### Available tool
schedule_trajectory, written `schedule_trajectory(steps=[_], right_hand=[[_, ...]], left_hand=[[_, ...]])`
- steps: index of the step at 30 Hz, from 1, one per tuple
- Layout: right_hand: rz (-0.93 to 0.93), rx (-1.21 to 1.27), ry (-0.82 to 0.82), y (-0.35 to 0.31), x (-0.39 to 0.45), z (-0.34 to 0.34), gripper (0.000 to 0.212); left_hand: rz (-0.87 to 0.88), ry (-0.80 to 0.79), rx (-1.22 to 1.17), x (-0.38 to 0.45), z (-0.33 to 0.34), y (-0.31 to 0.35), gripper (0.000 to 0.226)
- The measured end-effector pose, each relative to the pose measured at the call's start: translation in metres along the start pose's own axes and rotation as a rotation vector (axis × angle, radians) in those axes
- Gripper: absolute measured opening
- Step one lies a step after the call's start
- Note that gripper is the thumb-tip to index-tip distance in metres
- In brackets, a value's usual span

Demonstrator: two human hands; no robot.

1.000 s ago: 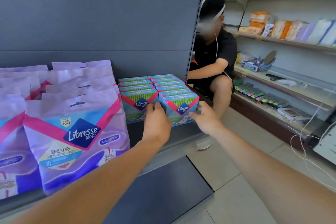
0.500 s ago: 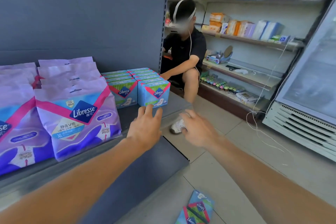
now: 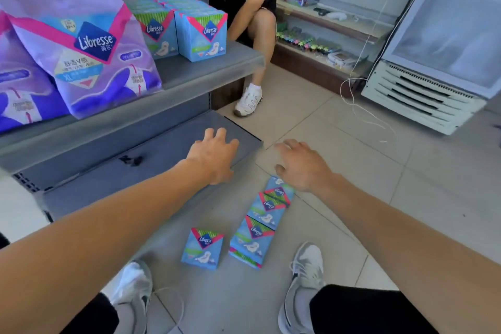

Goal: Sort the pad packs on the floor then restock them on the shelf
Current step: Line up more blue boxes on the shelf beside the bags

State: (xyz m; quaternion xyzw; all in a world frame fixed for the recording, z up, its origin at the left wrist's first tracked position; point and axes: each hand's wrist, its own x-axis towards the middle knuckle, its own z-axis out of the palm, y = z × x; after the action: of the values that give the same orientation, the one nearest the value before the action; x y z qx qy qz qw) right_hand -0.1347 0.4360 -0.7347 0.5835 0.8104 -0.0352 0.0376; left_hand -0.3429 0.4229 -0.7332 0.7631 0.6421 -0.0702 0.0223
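Both hands, the left hand [image 3: 214, 154] and the right hand [image 3: 303, 165], hung empty with fingers spread above the blue pad packs [image 3: 257, 228] on the floor [image 3: 352, 171], seemingly poised to gather them.

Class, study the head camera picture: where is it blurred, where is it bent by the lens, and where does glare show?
Head view: motion blur smears the purple packs at upper left and the shelf edge; the wide lens bows the cooler at right so it leans; pale glare washes over its glass door; the blue packs on the floor are fairly sharp, their logos legible.
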Motion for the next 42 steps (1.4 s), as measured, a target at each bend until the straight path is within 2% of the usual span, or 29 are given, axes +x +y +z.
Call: schedule_trajectory(steps=[9, 14, 20, 29, 33, 40, 42], right_hand=[[0.201, 0.185, -0.226, 0.017, -0.018, 0.132, 0.048], [0.349, 0.334, -0.332, 0.022, -0.004, 0.184, 0.053], [0.528, 0.473, -0.419, 0.016, 0.005, 0.242, 0.047], [0.94, 0.876, -0.432, -0.011, 0.029, 0.305, 0.08], [0.98, 0.878, -0.446, -0.016, 0.03, 0.325, 0.089], [0.965, 0.94, -0.456, -0.01, 0.028, 0.338, 0.067], [0.96, 0.938, -0.462, -0.006, 0.029, 0.338, 0.068]], left_hand=[[-0.009, -0.201, -0.054, 0.0, 0.107, 0.007, 0.065], [0.001, -0.301, -0.072, 0.015, 0.155, 0.014, 0.061], [-0.029, -0.357, -0.108, 0.033, 0.214, 0.019, 0.065], [-0.157, -0.509, -0.19, 0.031, 0.28, 0.013, 0.062], [-0.213, -0.558, -0.205, 0.021, 0.298, 0.002, 0.063], [-0.241, -0.565, -0.221, 0.011, 0.319, -0.007, 0.064], [-0.248, -0.553, -0.229, 0.008, 0.325, -0.008, 0.065]])
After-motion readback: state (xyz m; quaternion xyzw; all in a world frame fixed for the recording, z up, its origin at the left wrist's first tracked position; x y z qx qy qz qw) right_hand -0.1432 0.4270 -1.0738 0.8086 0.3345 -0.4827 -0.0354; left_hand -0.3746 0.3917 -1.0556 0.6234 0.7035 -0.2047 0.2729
